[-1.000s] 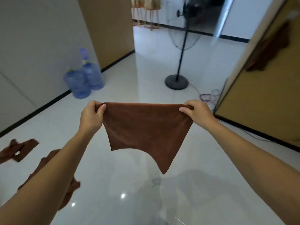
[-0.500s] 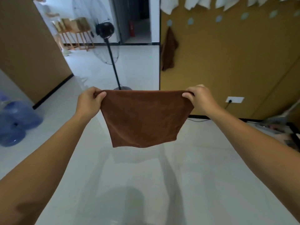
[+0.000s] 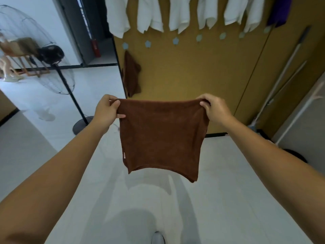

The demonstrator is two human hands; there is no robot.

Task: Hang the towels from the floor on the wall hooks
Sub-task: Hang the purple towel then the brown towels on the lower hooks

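The left hand (image 3: 105, 110) and right hand (image 3: 215, 108) each pinch 1 top corner of the brown towel (image 3: 161, 136), stretched taut, lower edge hanging free above open floor (image 3: 228, 191), hooks (image 3: 175, 40) ahead.

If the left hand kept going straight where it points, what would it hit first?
Likely the hanging towel on the wall; the left hand has nothing visible between, though depth is unclear.

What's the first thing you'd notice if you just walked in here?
A brown towel held up in the middle, left hand and right hand gripping its top corners. Behind it, a second brown towel hangs on the tan wall under a row of white cloths.
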